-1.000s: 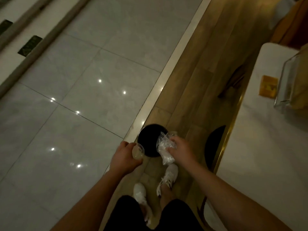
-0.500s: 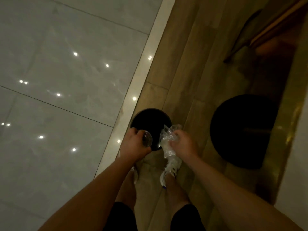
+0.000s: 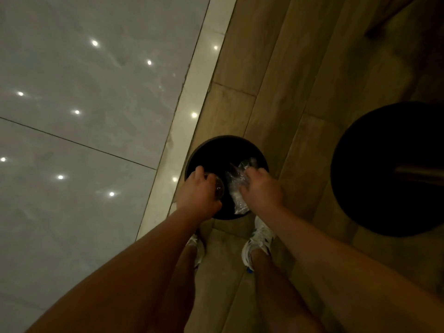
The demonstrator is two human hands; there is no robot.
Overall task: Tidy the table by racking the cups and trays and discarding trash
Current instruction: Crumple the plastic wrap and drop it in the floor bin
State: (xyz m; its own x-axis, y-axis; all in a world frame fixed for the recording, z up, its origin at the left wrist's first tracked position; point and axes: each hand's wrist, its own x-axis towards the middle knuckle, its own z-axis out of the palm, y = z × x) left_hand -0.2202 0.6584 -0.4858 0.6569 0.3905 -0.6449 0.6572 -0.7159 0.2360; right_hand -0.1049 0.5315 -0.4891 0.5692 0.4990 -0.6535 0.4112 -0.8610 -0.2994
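A round black trash bin (image 3: pixel 216 145) stands on the wooden floor directly below me. My left hand (image 3: pixel 198 193) is over its left side, closed around a small clear plastic cup (image 3: pixel 218 187) whose rim points right. My right hand (image 3: pixel 262 191) is over the bin's right side, gripping a crumpled clear plastic wrapper (image 3: pixel 236 186) that hangs into the bin's opening. The bin's inside is dark and its contents cannot be made out.
A large black round table base (image 3: pixel 384 169) sits on the wooden floor to the right. A pale strip (image 3: pixel 192 111) separates the wood from glossy grey tiles (image 3: pixel 84 116) on the left. My white shoes (image 3: pixel 258 241) stand just behind the bin.
I have stepped closer and leaned over the bin. Both hands moved forward from the bin's near edge to above its opening, still holding the cup and the wrapper.
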